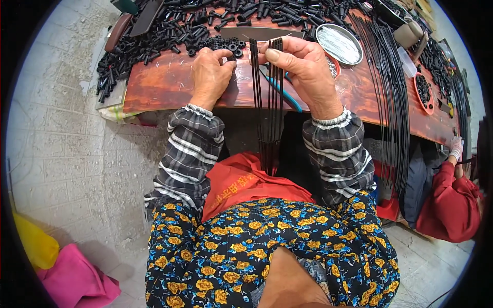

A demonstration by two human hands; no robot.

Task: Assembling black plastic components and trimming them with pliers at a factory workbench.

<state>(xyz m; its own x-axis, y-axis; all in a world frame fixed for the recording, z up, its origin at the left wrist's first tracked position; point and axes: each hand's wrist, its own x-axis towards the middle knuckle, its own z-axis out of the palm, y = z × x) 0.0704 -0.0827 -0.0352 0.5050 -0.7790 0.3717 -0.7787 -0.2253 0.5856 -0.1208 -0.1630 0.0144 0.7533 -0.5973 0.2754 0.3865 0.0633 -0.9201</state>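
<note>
Between the thumb and fingers of my right hand point(308, 66) hangs a bunch of long thin black rods point(277, 97). The rods drop past the table edge toward the red cloth point(233, 190) on my lap. My left hand point(211, 77) rests over the table just left of the rods, its thumb and forefinger curled together. Whether a small dark part sits in that pinch is hard to see. Small black rings point(223, 45) lie just beyond these fingers. Blue-handled pliers point(291, 98) lie on the table behind the rods, partly covered by them.
Black tube-shaped parts point(174, 31) are heaped along the table's left and far side. A round metal dish point(340, 43) holds thin white sticks. More long black rods point(393, 87) overhang the edge at right, near a red bowl point(415, 82) of black pieces. A co-worker's gloved hand point(455, 146) is at far right.
</note>
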